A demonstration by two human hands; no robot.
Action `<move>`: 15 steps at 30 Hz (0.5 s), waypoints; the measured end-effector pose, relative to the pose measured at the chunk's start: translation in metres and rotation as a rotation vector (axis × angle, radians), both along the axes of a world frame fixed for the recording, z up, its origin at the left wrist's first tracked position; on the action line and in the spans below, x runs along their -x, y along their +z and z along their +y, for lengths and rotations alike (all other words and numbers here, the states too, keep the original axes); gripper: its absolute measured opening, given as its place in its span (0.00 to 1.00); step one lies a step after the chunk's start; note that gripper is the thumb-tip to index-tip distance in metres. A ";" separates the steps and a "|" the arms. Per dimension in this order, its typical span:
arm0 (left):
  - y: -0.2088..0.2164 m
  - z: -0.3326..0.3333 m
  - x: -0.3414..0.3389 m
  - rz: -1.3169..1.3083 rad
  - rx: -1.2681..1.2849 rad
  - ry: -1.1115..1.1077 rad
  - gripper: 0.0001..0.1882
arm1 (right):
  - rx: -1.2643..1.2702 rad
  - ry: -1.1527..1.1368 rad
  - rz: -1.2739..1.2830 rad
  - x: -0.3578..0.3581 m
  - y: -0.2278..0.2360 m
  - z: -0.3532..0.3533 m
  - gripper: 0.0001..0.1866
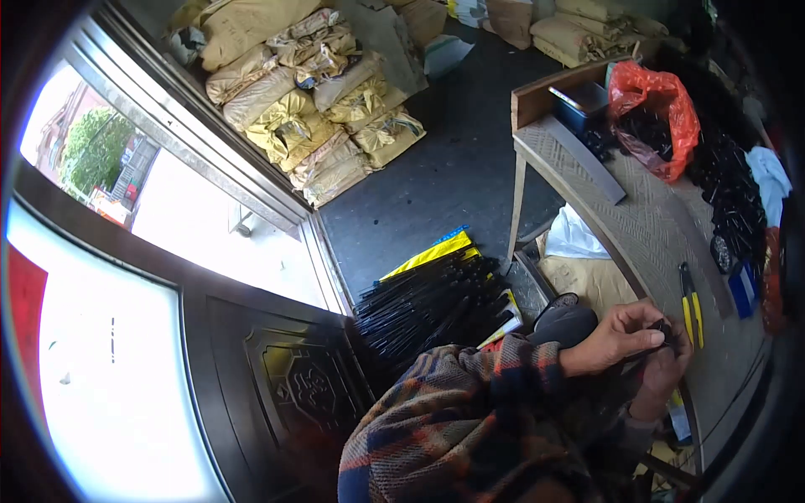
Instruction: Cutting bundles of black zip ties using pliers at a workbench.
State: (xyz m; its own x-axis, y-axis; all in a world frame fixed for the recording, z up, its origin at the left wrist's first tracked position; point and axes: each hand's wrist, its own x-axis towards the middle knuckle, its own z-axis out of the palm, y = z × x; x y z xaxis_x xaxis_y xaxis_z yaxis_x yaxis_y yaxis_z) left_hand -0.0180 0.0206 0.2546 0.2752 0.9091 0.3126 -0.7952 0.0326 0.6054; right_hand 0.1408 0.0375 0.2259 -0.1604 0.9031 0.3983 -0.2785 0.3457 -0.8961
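My left hand [615,342] is closed, its thumb and fingers pinching a small black part [662,329] at the table's near edge. My right hand [666,374] comes up from below, fingers curled against the same part; the left hand covers some of it. The part's exact kind is too small to make out. Just right of both hands lies a yellow-handled pair of pliers [693,312] on the table [662,243]. Farther right is a heap of loose black pieces [731,197], with a blue-and-white item [743,291] by its near end.
A red plastic bag [654,117] with black pieces inside and a blue box [580,102] stand at the table's far end. Long black rods [432,306] lie bundled on the floor. Stacked sacks [327,101] line the doorway; a dark carved door [289,377] is at left.
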 end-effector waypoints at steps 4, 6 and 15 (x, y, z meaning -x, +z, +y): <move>0.008 -0.015 0.018 0.092 -0.091 0.032 0.08 | 0.147 0.021 -0.160 -0.005 -0.003 -0.008 0.14; 0.013 -0.024 0.022 0.150 -0.104 0.053 0.09 | 0.132 -0.027 -0.182 0.004 0.010 -0.020 0.14; 0.019 -0.032 0.048 0.309 0.108 0.150 0.09 | 0.133 -0.084 -0.262 0.061 0.050 -0.038 0.12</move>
